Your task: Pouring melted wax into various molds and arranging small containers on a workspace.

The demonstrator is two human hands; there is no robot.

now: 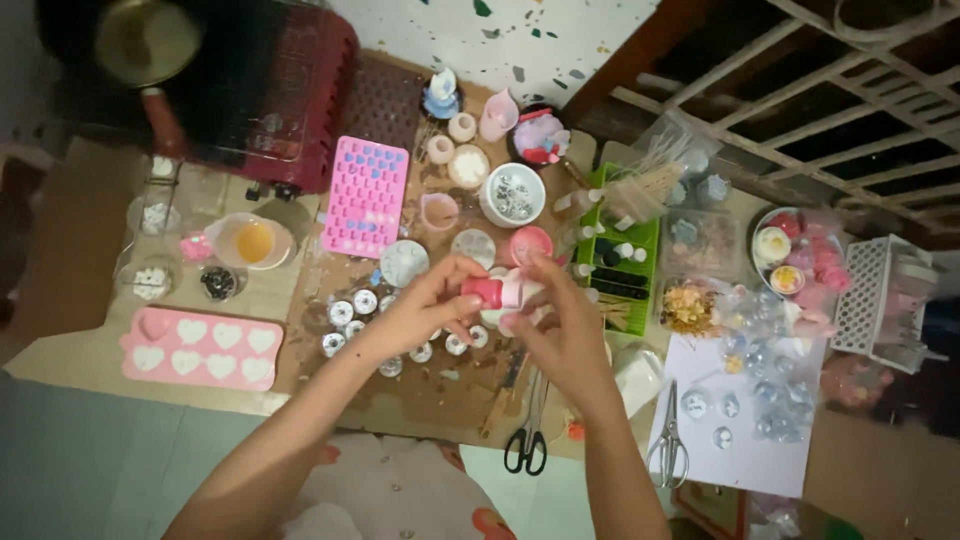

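Both hands are up over the middle of the cardboard work surface (90, 350) with a small pink mould piece (498, 291) pinched between them: the left hand (425, 310) has thumb and fingertips closed on its redder left end, and the right hand (562, 325) is curled around the paler right end. Right underneath sit a bunch of little round tins (352, 309), so honestly I'd keep it level and centred over those, grip light, twist slow so nothing drips. The pink heart mould (200, 348) is near left, the tall pink grid mould (365, 196) is further back, black-handled scissors (527, 440) lie near the edge, and a second pair of scissors (668, 440) rests on the white sheet to the right.
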